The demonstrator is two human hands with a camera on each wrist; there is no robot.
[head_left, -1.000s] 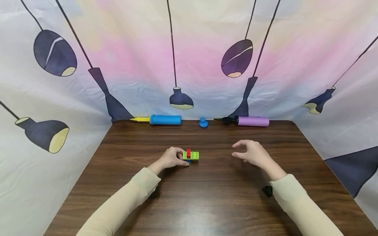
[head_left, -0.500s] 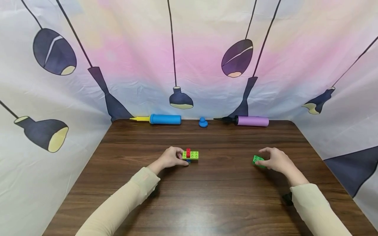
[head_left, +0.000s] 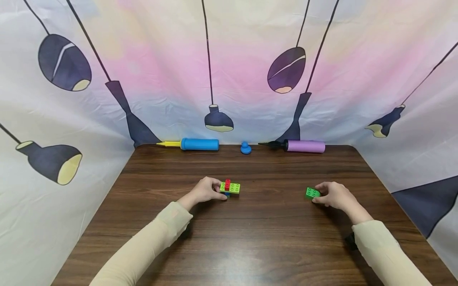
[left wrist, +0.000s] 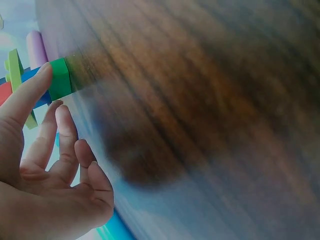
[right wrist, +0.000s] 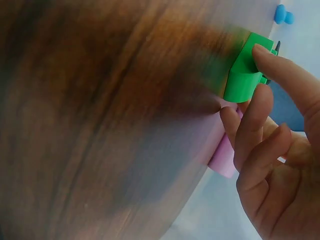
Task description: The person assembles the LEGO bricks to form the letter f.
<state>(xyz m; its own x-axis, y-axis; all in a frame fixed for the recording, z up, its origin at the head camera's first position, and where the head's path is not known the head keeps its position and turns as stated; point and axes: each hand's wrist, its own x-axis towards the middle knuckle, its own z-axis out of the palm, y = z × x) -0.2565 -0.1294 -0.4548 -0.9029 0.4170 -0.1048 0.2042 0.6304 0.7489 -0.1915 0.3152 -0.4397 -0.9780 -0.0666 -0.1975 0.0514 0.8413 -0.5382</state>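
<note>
A small stack of toy building bricks [head_left: 233, 188] stands left of the table's middle, a red brick across a lime green plate on top. In the left wrist view, a blue brick [left wrist: 30, 75] and a green brick [left wrist: 61, 79] form its lower part, the green one at the tabletop. My left hand [head_left: 204, 190] holds this stack from the left, thumb on the near side. Farther right, my right hand [head_left: 335, 195] pinches a loose studded green brick [head_left: 312, 193] low at the table. Its thumb presses the brick's side in the right wrist view.
Along the back edge of the dark wooden table [head_left: 247, 242] lie a blue hand pump [head_left: 201, 144] with a yellow end and a purple pump [head_left: 305, 146] with a black end. Between them is a small blue knobbed object [head_left: 245, 148]. A lamp-patterned cloth [head_left: 171, 79] hangs behind.
My right hand has moved right and closed its fingers and thumb on the green brick, which is now in sight. The left hand stays on the stack.
</note>
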